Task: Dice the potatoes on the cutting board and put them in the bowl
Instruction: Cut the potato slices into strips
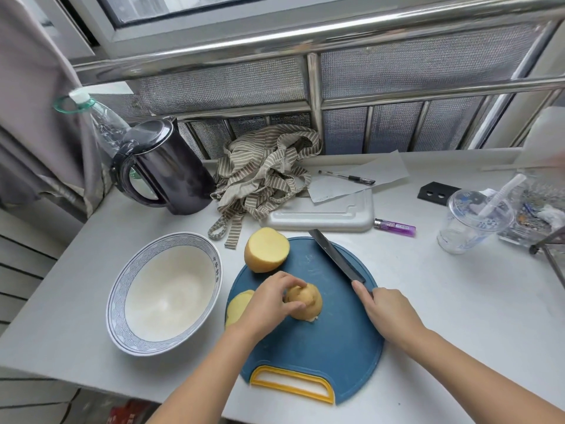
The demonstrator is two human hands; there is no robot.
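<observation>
Three pieces of potato are on the blue cutting board (pixel 321 347), none diced yet. The left hand (pixel 269 302) pinches the small potato piece (pixel 307 301) with curled fingertips, skin side up and apparently cut face down. The large potato half (pixel 266 249) lies just beyond those fingers at the board's far edge. A flat potato slice (pixel 240 306) shows beside the same wrist, on the side toward the bowl (pixel 122 289), which holds no potato.

The right hand (pixel 386 310) is clenched round the handle of the knife (pixel 334 258), forefinger laid along it. The blade's long axis runs away from those fingers, forward and leftward, low over the board and apart from the held piece. That piece lies to the left of the right-hand fingers, between the two hands. As I judge it, the blade must swing in toward the left hand and come down just beside its fingertips, so they want tucking back.
</observation>
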